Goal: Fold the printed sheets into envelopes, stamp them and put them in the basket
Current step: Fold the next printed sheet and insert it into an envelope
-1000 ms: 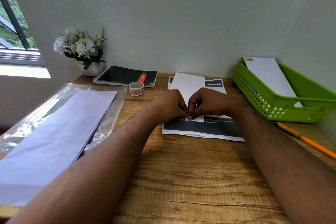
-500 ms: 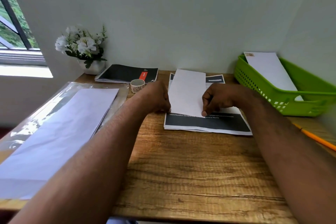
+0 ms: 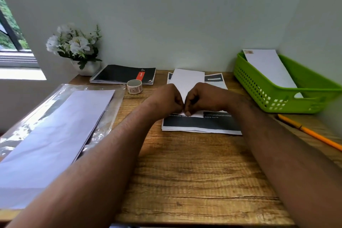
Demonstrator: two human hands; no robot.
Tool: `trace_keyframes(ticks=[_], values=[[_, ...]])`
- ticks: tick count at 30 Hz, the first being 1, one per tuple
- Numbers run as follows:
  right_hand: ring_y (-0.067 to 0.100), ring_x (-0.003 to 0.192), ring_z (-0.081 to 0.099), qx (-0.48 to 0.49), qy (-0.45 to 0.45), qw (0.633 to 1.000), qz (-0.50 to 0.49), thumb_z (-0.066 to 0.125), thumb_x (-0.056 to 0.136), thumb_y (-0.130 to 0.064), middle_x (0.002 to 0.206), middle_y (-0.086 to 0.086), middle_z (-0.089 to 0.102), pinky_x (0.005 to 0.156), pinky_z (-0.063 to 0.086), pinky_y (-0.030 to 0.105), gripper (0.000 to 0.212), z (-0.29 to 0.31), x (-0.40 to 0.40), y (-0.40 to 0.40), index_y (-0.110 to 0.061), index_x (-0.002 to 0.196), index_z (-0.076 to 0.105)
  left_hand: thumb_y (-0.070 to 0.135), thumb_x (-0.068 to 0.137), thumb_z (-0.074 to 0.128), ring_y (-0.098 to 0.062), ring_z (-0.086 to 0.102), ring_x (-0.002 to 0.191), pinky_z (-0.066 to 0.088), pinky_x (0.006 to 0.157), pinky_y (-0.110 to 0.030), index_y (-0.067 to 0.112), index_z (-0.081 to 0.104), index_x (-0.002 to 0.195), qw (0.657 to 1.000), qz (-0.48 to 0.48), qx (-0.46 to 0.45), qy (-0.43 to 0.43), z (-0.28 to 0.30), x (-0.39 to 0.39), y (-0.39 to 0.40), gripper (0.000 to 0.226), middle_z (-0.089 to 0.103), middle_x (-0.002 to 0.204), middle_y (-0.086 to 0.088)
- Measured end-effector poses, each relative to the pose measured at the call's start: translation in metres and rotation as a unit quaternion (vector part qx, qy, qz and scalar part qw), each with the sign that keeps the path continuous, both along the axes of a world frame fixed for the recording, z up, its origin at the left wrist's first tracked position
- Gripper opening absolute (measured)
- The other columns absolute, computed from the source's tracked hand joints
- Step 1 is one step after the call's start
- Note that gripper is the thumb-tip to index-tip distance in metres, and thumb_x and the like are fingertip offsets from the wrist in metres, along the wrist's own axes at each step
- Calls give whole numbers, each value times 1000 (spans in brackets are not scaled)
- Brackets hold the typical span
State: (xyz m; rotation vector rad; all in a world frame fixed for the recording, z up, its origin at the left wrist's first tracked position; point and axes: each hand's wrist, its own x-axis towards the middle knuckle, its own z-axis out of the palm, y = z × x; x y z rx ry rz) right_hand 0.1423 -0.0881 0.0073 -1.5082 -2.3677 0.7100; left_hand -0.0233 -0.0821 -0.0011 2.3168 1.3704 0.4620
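The folding step was judged to be in hand: the near edge of the folded white sheet was pinched between curled fingers of the left hand and right hand, knuckles nearly touching. The sheet lay atop the stack of printed sheets on the table, stretching away from the grip. Next, a crease pressed flat was likely called for, then a stamp from the roll; the green basket sat well apart on the right.

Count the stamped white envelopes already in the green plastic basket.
1. A single white envelope with a stamp at its top corner leans inside the green perforated plastic basket at the desk's right rear. Others could lie flat beneath it, hidden by the basket wall.
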Motion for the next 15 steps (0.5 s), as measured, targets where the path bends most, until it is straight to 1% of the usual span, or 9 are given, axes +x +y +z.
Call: trace_keyframes(ticks=[2,4,6,9,12,15], values=[[-1,70,66,-9,10,1000,-11,80,72,-12,73,-10,74,79,52,24,9,-2,0,2,-16,79,78,9,80,74,-10,63,74,44,59,-16,9,76,89,1000,6,-7,2,2,-3,1,9,73,87,-2],[1,72,66,-25,2,999,-22,81,72,-14,74,-8,74,81,53,27,9,-1,1,4,-18,79,78,9,79,75,-11,63,76,42,58,-15,7,75,88,1000,17,-14,5,4,-6,2,9,72,87,-2],[3,75,67,-49,-11,998,-31,82,71,-13,77,-6,75,81,53,26,9,2,5,5,-18,78,77,9,79,75,-13,64,79,46,66,-18,6,74,88,999,27,-26,14,5,-12,5,9,71,89,-4],[5,79,67,-59,-23,997,-54,82,70,-11,82,-3,75,75,51,18,10,5,20,2,-17,76,76,6,80,74,-15,66,78,54,72,-25,7,71,84,997,47,-55,24,8,-25,11,5,71,88,-6],[12,83,67,-72,-17,995,-69,82,69,-8,83,-2,75,82,53,25,11,7,33,0,-12,78,76,6,80,74,-16,69,79,57,74,-28,7,72,83,996,55,-61,40,9,-33,14,4,72,86,-7],[19,86,68,-71,-31,996,-55,82,70,-8,83,1,75,85,53,32,12,8,35,2,-9,81,77,12,80,75,-13,66,88,49,72,-21,11,73,92,997,26,5,68,8,-30,11,12,71,94,1]])
